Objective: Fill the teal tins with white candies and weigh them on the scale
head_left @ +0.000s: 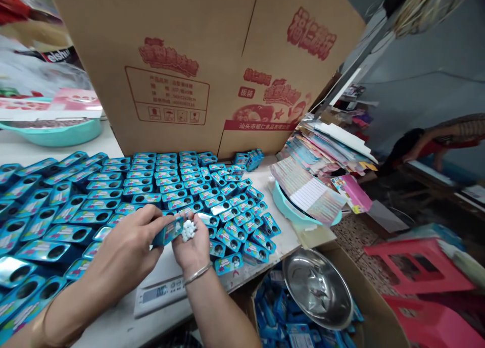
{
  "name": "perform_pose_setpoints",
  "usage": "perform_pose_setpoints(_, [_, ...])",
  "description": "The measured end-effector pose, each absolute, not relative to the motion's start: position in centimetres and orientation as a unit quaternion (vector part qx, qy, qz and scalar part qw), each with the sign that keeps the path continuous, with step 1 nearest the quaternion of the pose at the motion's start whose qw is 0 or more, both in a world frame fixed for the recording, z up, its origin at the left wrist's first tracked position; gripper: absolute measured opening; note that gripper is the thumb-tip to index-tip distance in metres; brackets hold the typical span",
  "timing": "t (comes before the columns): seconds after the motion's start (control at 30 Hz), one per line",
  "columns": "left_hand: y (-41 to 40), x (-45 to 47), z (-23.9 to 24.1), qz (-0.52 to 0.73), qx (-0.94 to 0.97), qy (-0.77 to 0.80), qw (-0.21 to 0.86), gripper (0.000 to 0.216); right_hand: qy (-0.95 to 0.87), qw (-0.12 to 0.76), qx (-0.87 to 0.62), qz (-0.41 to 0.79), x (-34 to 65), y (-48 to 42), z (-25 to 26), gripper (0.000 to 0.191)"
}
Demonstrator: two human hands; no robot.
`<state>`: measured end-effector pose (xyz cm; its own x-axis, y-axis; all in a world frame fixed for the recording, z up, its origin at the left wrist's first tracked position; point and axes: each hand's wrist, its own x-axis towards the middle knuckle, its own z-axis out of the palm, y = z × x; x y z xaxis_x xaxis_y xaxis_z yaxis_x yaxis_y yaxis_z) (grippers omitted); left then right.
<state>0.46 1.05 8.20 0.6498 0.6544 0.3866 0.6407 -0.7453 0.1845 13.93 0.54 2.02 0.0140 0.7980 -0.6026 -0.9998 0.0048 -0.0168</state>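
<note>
My left hand [131,239] grips a small blue candy box [166,233] between thumb and fingers. The box is tipped toward my right palm. My right hand [195,249] is cupped palm up, holding a small heap of white candies [188,230], and wears a bracelet at the wrist. The box's end is right beside the heap. Beneath both hands sits a white digital scale [161,297], its display partly readable and its top mostly hidden by my arms. Around them stand many upright blue boxes [102,205] with round holes in their tops.
A large printed carton [223,45] rises behind the boxes. At the right are a teal basin [288,206] with printed sheets on it and card stacks [326,146]. Below the table edge, a steel bowl [318,287] rests over blue packs in an open carton. Red stools [420,267] stand farther right.
</note>
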Motion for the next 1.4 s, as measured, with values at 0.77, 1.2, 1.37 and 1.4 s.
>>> perform_pose_setpoints(0.77, [-0.2, -0.9, -0.5, 0.283, 0.785, 0.512, 0.204, 0.036, 0.208, 0.717, -0.257, 0.614, 18.6, -0.4, 2.2, 0.024])
perform_pose_setpoints(1.2, [-2.4, -6.0, 3.2, 0.348, 0.771, 0.525, 0.088, 0.083, 0.127, 0.732, -0.220, 0.633, 20.2, -1.2, 2.7, 0.028])
perform_pose_setpoints(1.37, [-3.1, -7.4, 4.6, 0.371, 0.730, 0.568, 0.085, 0.078, 0.100, 0.729, -0.242, 0.633, 19.9, -1.2, 3.2, 0.029])
perform_pose_setpoints(1.4, [-3.1, -7.5, 4.7, 0.380, 0.720, 0.576, 0.078, 0.080, 0.096, 0.729, -0.247, 0.632, 19.8, -1.2, 3.3, 0.029])
